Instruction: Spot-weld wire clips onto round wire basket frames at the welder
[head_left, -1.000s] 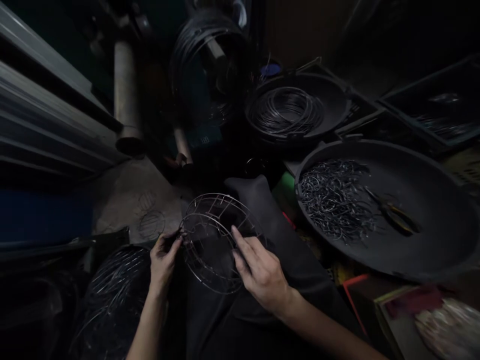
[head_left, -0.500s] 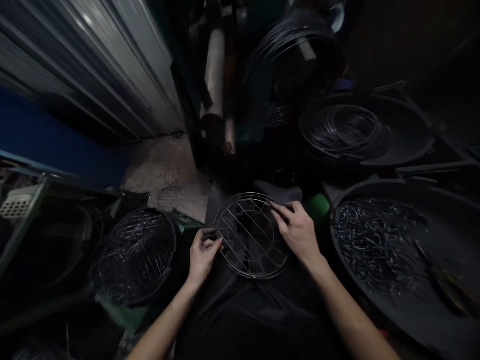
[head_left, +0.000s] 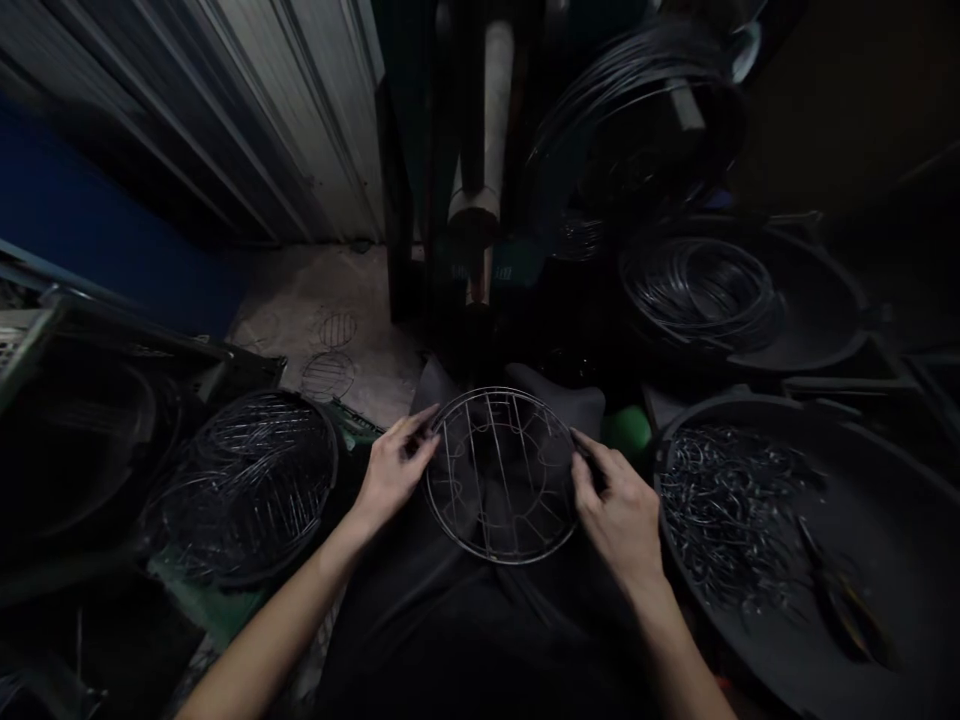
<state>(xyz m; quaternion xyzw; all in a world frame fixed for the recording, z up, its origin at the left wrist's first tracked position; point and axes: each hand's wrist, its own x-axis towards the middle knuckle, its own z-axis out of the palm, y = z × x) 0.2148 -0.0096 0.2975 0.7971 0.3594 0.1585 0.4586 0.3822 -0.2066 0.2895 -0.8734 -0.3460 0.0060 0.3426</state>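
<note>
A round wire rack (head_left: 501,474) with straight cross bars and looped feet lies flat over my lap, which is covered in dark cloth. My left hand (head_left: 390,470) grips its left rim, fingers curled along the wire. My right hand (head_left: 619,510) grips the right rim, fingers wrapped on the edge. The rack sits between the two hands, face up toward me.
A black basin (head_left: 247,490) at the left holds a stack of finished wire racks. A large black pan (head_left: 862,610) at the right holds several small wire pieces (head_left: 727,510) and pliers (head_left: 844,600). Behind it another pan holds wire rings (head_left: 701,290). Two racks (head_left: 330,355) lie on the floor.
The rack has turned in my hands, its bars now running near vertical. My left hand has slid up the left rim and my right hand down to the right rim. The view has shifted slightly left.
</note>
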